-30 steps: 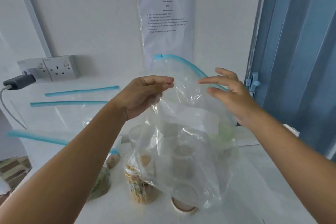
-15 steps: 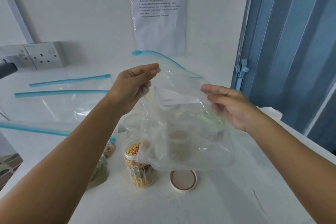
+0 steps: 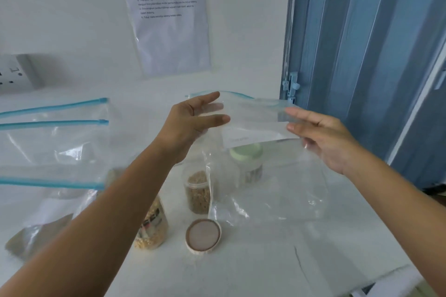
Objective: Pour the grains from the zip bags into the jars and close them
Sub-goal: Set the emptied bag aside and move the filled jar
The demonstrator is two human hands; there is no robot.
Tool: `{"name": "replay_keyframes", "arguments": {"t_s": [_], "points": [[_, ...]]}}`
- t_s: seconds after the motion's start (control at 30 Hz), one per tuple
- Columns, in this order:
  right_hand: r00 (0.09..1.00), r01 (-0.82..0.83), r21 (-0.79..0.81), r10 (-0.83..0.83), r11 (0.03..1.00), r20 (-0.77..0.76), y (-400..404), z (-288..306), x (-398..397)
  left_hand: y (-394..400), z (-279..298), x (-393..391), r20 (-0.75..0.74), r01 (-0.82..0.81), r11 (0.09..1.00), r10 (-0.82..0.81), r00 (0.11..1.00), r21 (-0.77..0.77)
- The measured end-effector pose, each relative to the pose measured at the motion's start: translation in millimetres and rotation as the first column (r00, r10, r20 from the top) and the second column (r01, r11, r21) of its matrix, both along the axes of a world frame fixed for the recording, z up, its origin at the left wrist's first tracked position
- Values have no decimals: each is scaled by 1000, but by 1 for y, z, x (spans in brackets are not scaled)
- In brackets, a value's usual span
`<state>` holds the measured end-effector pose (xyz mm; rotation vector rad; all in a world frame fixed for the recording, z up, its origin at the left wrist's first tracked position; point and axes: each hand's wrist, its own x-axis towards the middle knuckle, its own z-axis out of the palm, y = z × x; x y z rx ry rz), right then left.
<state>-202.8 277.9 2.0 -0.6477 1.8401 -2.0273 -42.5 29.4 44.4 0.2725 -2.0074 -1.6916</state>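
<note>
An empty clear zip bag [image 3: 260,176] with a blue zip strip hangs between my hands above the jars, its lower end on the table. My left hand [image 3: 193,120] pinches its top left edge between thumb and fingers. My right hand [image 3: 323,140] pinches the top right edge. Behind the bag stand an open jar of brown grains [image 3: 196,190] and a jar with a green lid [image 3: 246,157]. A jar of yellow corn [image 3: 152,226] is partly hidden by my left forearm. A loose brown lid [image 3: 203,236] lies in front of the jars.
Several other zip bags [image 3: 53,142] with blue strips lie at the left, one holding dark grains [image 3: 36,231]. A wall socket [image 3: 14,72] is at far left, a sheet of paper [image 3: 169,14] is on the wall, and a blue folding door [image 3: 362,55] is at right. The white table's edge [image 3: 391,272] runs at front right.
Both hands have lowered the empty bag and carried it to the right, spreading it flatter over the jars. The view has tilted down, and the bag's lower end now touches the table.
</note>
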Motion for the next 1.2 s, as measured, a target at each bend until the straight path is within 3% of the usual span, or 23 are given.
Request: {"name": "replay_keyframes", "arguments": {"t_s": [0.17,0.47,0.7,0.93,1.0,1.07,1.13,1.2], "points": [[1000,-30,13,31,999,-6,69,3,-62,69,-3,-56,13,-36,999,36,999,-39],[997,-58,168,48,984,59,163,-9,-154,161,-27,-141,156,-82,989,63,986,120],[987,-114,294,75,949,140,166,-74,-182,157,-102,-173,301,-113,976,54,952,184],[990,-107,465,53,879,127,149,-124,-197,140,-172,-206,444,-142,981,69,894,133],[994,-100,543,64,834,85,147,-133,-200,137,-183,-209,504,-104,993,62,861,56],[997,-75,614,78,786,21,145,-138,-200,133,-187,-209,603,13,988,85,793,-156],[994,-20,682,91,731,-68,143,-143,-201,133,-183,-210,691,186,911,135,710,-369],[978,45,762,126,645,-165,141,-147,-203,137,-178,-212,711,325,763,239,661,-558]]}}
